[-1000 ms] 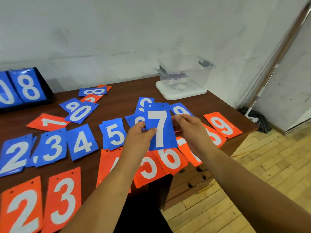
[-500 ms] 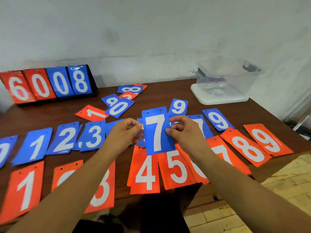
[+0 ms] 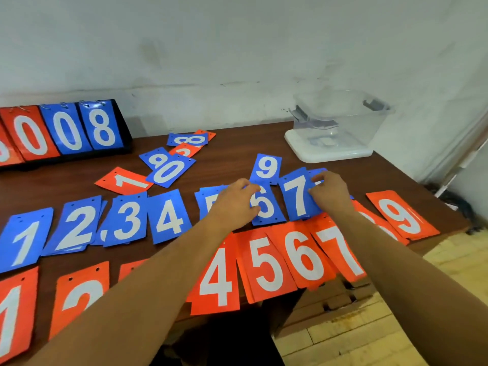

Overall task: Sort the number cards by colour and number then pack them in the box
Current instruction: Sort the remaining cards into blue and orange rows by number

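right hand [image 3: 330,192] pinches blue 7 card [image 3: 297,196] | left hand [image 3: 235,204] on blue 6 card [image 3: 266,207] | clear box [image 3: 340,122] back-right

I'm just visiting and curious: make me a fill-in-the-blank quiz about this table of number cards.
The right hand pinches a blue number card showing ___.
The clear plastic box stands on a flat ___ lid.
The orange card nearest the wooden table's right end shows ___.
The black flip scoreboard's rightmost card shows ___.
Missing words: 7; white; 9; 8.

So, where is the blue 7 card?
In the head view, the blue 7 card lies right of centre, between the blue 6 card and the right hand pinching its edge.
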{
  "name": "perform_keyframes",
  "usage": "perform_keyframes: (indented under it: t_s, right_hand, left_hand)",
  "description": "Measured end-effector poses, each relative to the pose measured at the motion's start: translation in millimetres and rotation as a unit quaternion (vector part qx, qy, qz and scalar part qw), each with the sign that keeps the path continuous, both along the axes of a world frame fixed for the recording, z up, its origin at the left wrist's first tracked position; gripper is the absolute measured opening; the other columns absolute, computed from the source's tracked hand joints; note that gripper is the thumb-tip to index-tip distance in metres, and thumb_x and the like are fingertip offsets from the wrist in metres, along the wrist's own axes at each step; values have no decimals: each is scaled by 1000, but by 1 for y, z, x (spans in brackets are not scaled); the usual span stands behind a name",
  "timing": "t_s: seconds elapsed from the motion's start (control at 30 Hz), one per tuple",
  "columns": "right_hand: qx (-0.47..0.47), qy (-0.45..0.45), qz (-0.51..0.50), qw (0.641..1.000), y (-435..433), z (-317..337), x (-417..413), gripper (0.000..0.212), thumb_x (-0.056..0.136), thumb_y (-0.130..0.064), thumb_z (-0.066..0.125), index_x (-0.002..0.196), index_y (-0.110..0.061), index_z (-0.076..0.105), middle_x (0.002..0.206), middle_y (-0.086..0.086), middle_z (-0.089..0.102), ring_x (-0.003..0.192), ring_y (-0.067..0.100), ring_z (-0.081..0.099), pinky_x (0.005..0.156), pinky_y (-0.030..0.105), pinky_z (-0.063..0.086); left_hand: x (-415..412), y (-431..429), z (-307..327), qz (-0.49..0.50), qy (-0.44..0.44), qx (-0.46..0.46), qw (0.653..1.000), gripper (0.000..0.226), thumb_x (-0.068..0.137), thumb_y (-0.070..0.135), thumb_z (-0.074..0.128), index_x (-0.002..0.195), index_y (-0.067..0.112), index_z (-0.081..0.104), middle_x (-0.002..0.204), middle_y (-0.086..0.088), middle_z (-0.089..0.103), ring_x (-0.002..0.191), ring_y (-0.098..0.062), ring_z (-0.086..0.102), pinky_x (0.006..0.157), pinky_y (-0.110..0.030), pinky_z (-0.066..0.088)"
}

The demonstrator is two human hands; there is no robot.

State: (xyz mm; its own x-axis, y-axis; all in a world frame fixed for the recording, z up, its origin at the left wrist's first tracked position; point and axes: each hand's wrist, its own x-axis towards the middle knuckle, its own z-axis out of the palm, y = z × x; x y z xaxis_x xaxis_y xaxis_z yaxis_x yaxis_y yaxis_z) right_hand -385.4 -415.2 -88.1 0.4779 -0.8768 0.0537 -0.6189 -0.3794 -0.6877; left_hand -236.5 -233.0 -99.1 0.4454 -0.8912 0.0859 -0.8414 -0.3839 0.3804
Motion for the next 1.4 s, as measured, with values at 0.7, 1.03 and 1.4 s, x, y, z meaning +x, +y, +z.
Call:
perform_keyframes:
  t_s: [0.7, 1.03, 1.4]
  right_hand:
    - [-65, 242, 144, 957, -53, -13, 138, 95, 74, -67, 68, 143, -10, 35, 144, 15, 40, 133, 35, 38, 106, 43, 37]
    - [-13, 280, 177, 944, -75, -9, 171, 100, 73, -46, 82, 149, -14, 27, 153, 16, 30, 137, 35, 35, 108, 47, 39]
    - [28, 260, 134, 956, -63, -2, 180, 65, 79, -28, 81, 128, 0, 47, 124, 11, 56, 113, 32, 57, 85, 36, 49]
  left_hand:
    - [28, -7, -34, -56, -57, 50, 996, 58, 91, 52, 59, 140, 23, 49, 145, 3, 42, 131, -18, 42, 109, -38, 35]
    - [32, -8, -39, -65, -68, 46, 995, 56, 91, 55, 57, 138, 25, 50, 144, 3, 44, 130, -18, 43, 110, -38, 34]
    - [30, -10, -34, -59, -75, 59, 994, 56, 91, 56, 55, 138, 27, 49, 141, 5, 45, 128, -17, 44, 111, -36, 32]
